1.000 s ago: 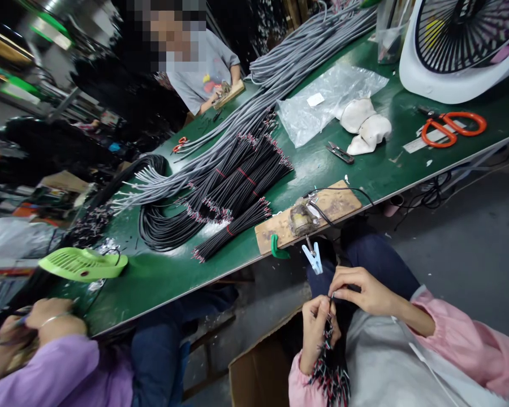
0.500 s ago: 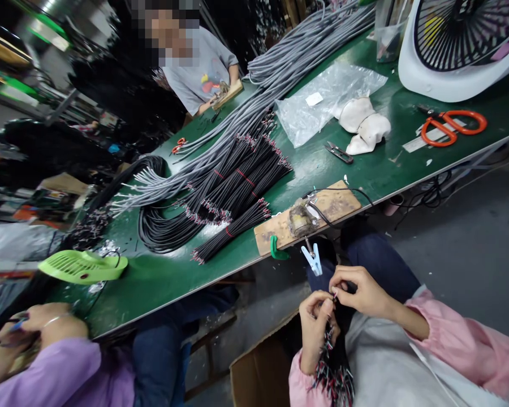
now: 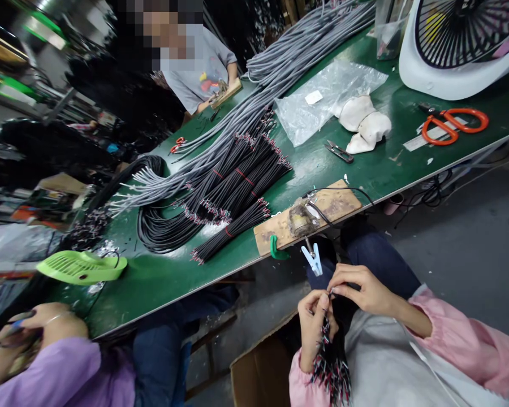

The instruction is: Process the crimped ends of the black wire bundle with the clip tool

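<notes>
Black stripped-end wire bundle (image 3: 331, 362) stood gripped in the left hand (image 3: 313, 325), so the right hand (image 3: 360, 288) could pinch one strand's tip.

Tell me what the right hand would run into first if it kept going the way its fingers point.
The right hand points leftward at the left hand, which grips the cable bundle. It would likely meet those fingertips first; depth is unclear.

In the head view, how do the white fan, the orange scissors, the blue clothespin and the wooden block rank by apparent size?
1. White fan, partly cropped.
2. Wooden block.
3. Orange scissors.
4. Blue clothespin, though it is nearest the camera.
</notes>
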Available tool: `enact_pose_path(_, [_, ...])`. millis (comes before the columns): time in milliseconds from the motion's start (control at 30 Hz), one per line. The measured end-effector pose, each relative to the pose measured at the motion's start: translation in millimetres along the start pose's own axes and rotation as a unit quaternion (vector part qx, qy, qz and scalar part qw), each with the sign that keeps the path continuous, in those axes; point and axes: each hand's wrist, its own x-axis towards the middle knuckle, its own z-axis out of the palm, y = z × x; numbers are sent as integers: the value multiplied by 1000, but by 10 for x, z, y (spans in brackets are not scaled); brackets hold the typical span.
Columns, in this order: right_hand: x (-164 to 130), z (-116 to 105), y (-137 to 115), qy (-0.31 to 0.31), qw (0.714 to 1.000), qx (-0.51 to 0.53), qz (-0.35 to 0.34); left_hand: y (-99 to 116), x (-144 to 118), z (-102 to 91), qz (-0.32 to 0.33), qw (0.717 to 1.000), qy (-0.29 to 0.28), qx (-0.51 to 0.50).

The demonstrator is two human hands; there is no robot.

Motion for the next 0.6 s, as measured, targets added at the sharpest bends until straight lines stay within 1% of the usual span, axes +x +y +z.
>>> enact_pose_path(167, [9,-12,-35,-5,999,-53,-9,37,3,28,-1,1000,15,26])
enact_pose_path(300, [16,39,-49,8,996,-89,7,60,-13,58,4,999,22,32])
enact_pose_path(467, [14,102,-17,22,996,-71,42,37,-22,72,7,1000,15,24])
enact_pose_path(600, [5,80,-13,26,997,-44,52,8,4,60,5,1000,24,16])
